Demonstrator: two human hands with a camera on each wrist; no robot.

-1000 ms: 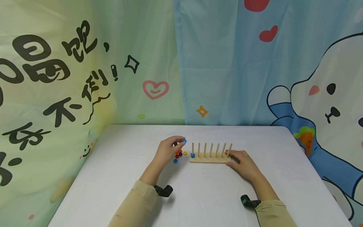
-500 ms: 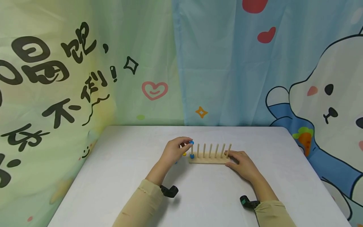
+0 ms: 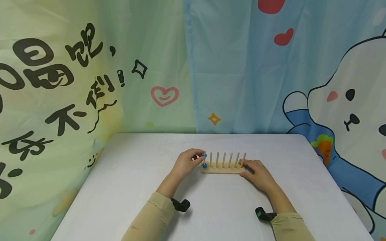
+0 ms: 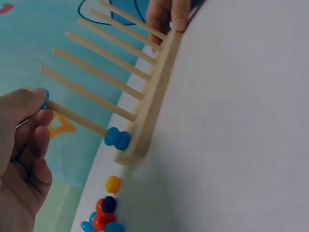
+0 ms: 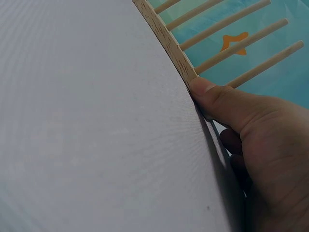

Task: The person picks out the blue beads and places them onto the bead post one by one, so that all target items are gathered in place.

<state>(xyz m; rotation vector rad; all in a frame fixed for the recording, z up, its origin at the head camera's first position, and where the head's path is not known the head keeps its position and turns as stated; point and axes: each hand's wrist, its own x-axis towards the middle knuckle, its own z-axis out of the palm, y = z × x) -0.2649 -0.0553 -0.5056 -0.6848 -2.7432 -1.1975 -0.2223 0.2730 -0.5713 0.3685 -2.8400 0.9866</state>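
Observation:
A wooden peg rack (image 3: 223,170) with a row of several upright pegs stands on the table. Around its leftmost peg, at the base, sits a blue bead (image 4: 117,138) with rounded lobes. My left hand (image 3: 187,163) pinches a second blue bead (image 4: 45,98) between thumb and fingers. That bead is around the upper part of the same peg, apart from the lower one. At the rack's other end my right hand (image 3: 258,173) grips the base, its thumb (image 5: 203,86) pressing on the near edge. The other pegs carry no beads.
Loose beads lie beside the rack's left end, hidden behind my left hand in the head view. Among them are a yellow bead (image 4: 113,184), a dark blue bead (image 4: 109,204) and a red bead (image 4: 101,221). A printed curtain (image 3: 229,67) hangs behind the white table (image 3: 223,207).
My left hand has carried the blue bead rightward from above the loose beads to the leftmost peg, then slightly down it. The right hand stays on the rack's end.

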